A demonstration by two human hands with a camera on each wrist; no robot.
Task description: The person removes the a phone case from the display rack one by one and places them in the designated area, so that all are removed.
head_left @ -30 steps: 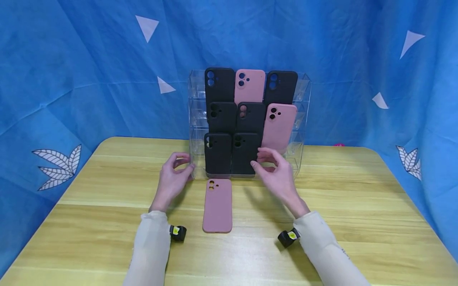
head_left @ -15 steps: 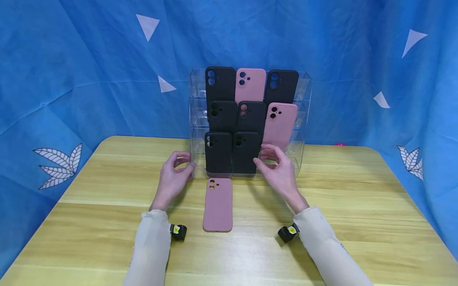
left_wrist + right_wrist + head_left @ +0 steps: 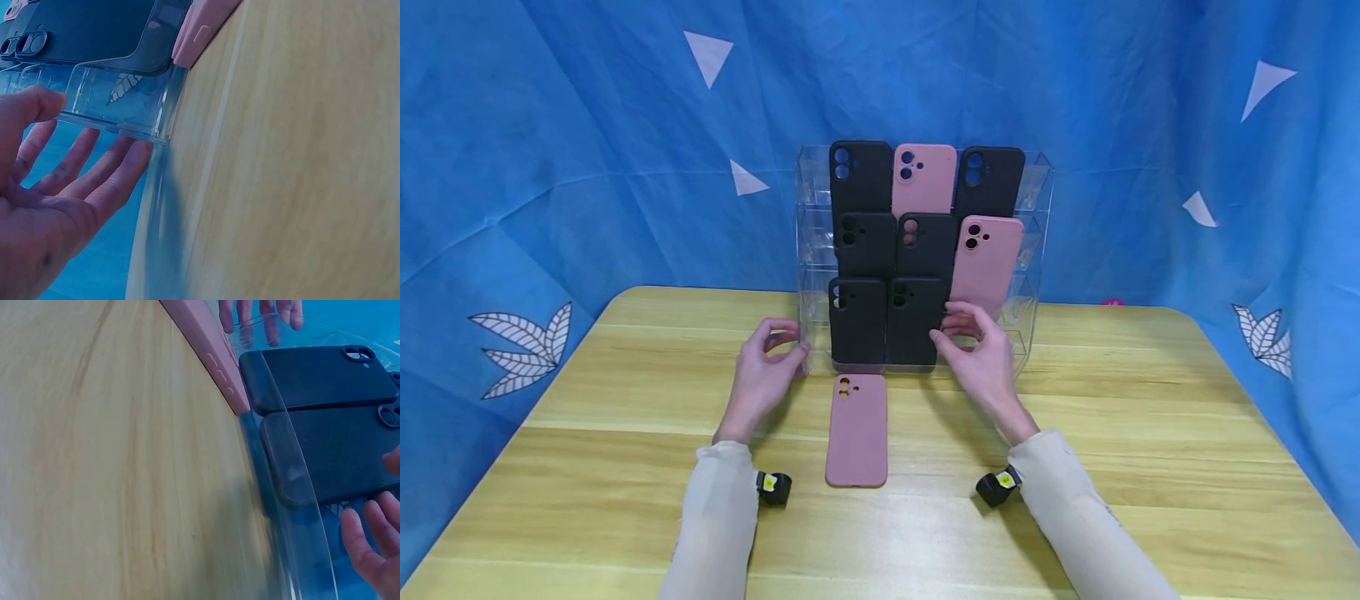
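Note:
A clear tiered display rack [image 3: 816, 287] stands at the back of the table, holding black and pink phone cases in rows. My left hand [image 3: 760, 375] rests fingertips against the rack's left end, thumb near its front edge; the fingers [image 3: 106, 172] are fairly straight. At the front row's right end, my right hand [image 3: 981, 358] has its thumb and fingertips right at the edge of a black phone case [image 3: 913, 325]. In the right wrist view, the fingers [image 3: 355, 534] are spread beside that case [image 3: 331, 453]. A pink phone case [image 3: 857, 433] lies flat before the rack.
Another black phone case [image 3: 857, 325] stands at the left of the front row. A pink case [image 3: 987, 262] leans in the row behind, above my right hand. A blue curtain [image 3: 625, 150] hangs behind the wooden table [image 3: 587, 483].
My right hand has shifted very slightly away from the black case's front, toward its right edge. My left hand and the phone cases stay in place.

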